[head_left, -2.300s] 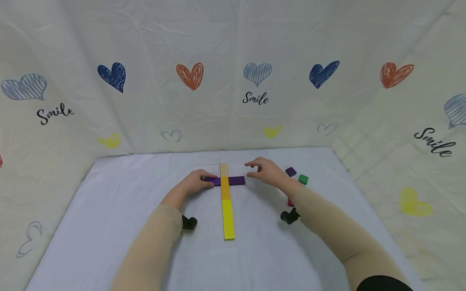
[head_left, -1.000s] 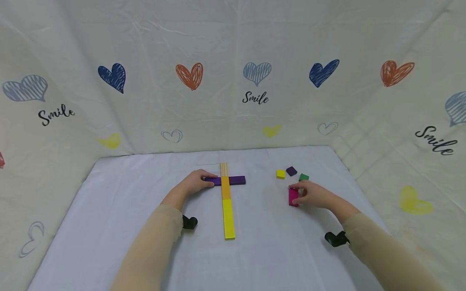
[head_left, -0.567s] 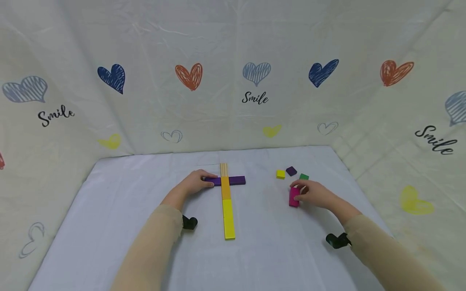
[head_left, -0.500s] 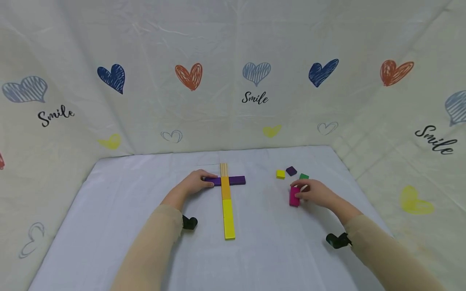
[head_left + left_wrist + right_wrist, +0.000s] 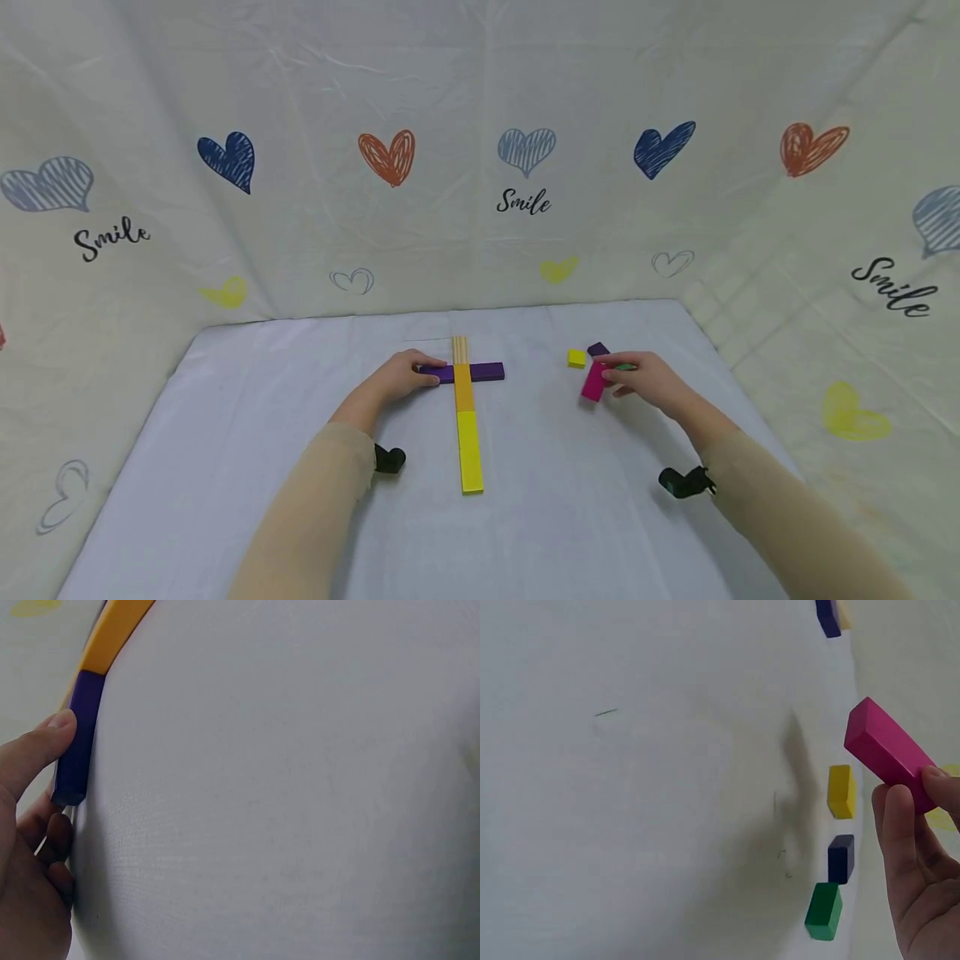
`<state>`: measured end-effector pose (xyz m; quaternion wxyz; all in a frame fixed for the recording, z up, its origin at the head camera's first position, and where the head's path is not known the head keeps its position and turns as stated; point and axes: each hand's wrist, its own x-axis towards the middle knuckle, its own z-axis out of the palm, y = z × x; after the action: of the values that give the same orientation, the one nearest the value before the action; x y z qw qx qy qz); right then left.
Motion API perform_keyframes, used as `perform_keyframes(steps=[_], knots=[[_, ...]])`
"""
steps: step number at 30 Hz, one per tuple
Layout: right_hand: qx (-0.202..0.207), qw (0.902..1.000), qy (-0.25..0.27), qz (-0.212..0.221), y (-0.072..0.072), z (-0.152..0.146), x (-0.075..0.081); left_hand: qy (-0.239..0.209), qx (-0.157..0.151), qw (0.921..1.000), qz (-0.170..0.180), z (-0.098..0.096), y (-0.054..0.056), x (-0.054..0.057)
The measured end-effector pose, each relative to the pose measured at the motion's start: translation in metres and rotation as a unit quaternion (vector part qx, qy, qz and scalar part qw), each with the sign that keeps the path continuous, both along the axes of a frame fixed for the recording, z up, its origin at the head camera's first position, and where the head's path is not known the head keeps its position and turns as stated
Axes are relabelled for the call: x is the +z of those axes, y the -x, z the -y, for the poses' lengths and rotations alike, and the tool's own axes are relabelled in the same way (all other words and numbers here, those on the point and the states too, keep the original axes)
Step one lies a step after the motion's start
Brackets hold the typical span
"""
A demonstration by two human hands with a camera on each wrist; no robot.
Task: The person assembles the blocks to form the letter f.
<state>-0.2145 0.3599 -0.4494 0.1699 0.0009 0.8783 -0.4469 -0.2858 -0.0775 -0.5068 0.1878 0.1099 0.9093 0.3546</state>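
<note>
My left hand [image 5: 397,377] pinches the left end of a purple block [image 5: 81,742] between thumb and fingers. That purple piece meets an orange block [image 5: 464,387], and another purple block [image 5: 488,372] extends on the orange block's right side, making a cross shape. Below the orange piece lies a long yellow block [image 5: 470,454]; above it are pale wooden sticks [image 5: 461,350] side by side. Raised over the tabletop, a pink block [image 5: 889,750] is pinched at one end by my right hand [image 5: 643,383], its other end tilted down to the left in the head view.
Near the right hand lie a small yellow block [image 5: 841,792], a small dark purple block [image 5: 841,859] and a green block [image 5: 824,911]. The white-covered table [image 5: 300,350] meets a patterned cloth backdrop [image 5: 450,242] at its back edge. Black wrist cameras jut from both sleeves.
My right hand has left the cross, gone to the pink block, gripped it and lifted it, moving it away from me and slightly left. The left hand stays put.
</note>
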Motion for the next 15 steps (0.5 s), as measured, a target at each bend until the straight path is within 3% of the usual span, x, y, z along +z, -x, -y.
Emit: perform_keyframes(steps=[15], knots=[[-0.038, 0.9959, 0.082, -0.01, 0.062, 0.064, -0.001, -0.004, -0.003, 1.0, -0.006, 0.002, 0.001, -0.004]])
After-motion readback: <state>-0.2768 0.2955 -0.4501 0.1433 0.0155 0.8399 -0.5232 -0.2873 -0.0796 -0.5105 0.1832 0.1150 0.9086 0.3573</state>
